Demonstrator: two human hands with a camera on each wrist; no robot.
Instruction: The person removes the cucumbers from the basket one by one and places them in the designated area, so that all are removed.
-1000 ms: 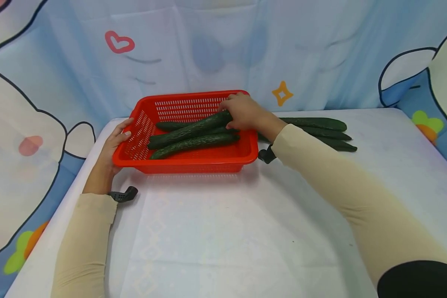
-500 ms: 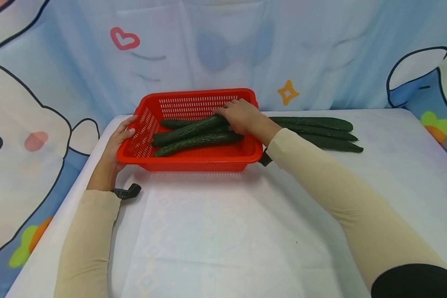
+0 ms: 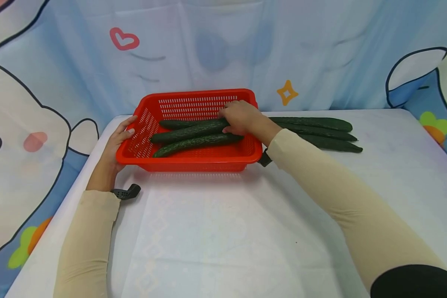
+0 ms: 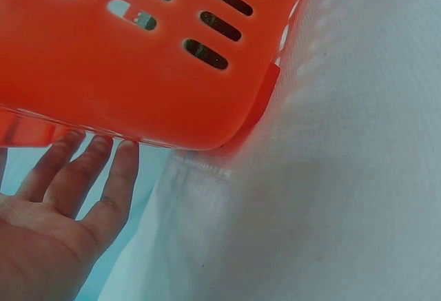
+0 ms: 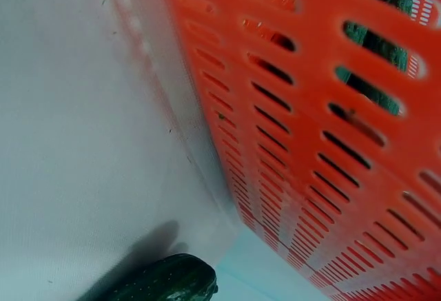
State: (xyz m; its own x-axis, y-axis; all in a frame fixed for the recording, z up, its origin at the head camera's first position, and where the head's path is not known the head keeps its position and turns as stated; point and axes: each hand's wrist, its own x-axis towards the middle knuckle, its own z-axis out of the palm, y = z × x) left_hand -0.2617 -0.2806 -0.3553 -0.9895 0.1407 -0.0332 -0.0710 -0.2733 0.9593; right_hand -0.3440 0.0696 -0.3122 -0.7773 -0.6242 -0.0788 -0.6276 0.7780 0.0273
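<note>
A red slotted basket (image 3: 193, 159) stands at the back middle of the white table and holds three dark green cucumbers. My right hand (image 3: 240, 118) reaches over its right rim, fingers curled round the right end of the middle cucumber (image 3: 186, 132), which lies between the other two. My left hand (image 3: 119, 136) rests against the basket's left wall with the thumb at the rim. In the left wrist view my left hand (image 4: 69, 198) has straight fingers that touch under the basket (image 4: 138, 60) rim. The right wrist view shows the basket's wall (image 5: 310, 142).
Three more cucumbers (image 3: 320, 134) lie side by side on the table right of the basket; the tip of one cucumber (image 5: 165, 280) shows in the right wrist view. A cartoon-print cloth backdrop (image 3: 223, 49) rises behind and at both sides. White table surface (image 3: 223, 231) spreads in front.
The cucumber in my right hand has come down from above the others to lie in the basket between them. My left hand stays at the basket's left wall.
</note>
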